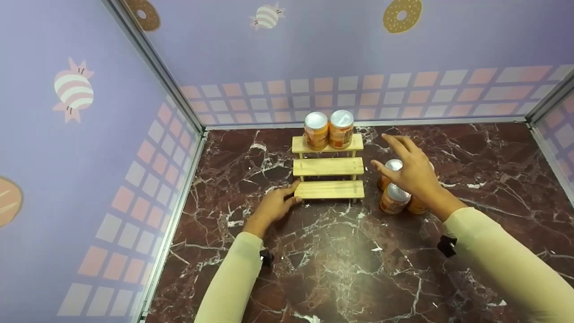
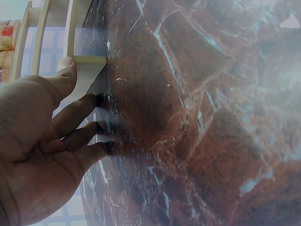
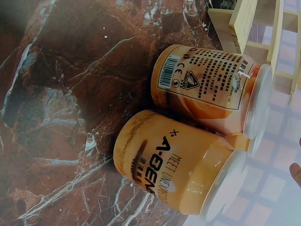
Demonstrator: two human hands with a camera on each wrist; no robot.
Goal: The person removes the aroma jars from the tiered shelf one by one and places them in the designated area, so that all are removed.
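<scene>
A three-step wooden rack (image 1: 328, 189) stands on the marble-patterned surface. On its top step sit two orange cans with silver lids, a left can (image 1: 316, 131) and a right can (image 1: 341, 130). My left hand (image 1: 276, 204) holds the left end of the lowest step between thumb and index finger. In the left wrist view its other fingertips (image 2: 96, 148) meet the surface. Spread fingers and thumb, with nothing between them, mark my right hand (image 1: 415, 172). It hovers over several more orange cans (image 1: 394, 199), partly hiding them. The right wrist view shows a printed label can (image 3: 202, 84) close up.
A purple wall (image 1: 287, 58) with pink and white squares runs behind the rack. Another patterned wall (image 1: 112, 179) borders the left side. The middle step (image 1: 328, 166) of the rack carries nothing. Small white scraps (image 1: 376, 249) lie on the surface.
</scene>
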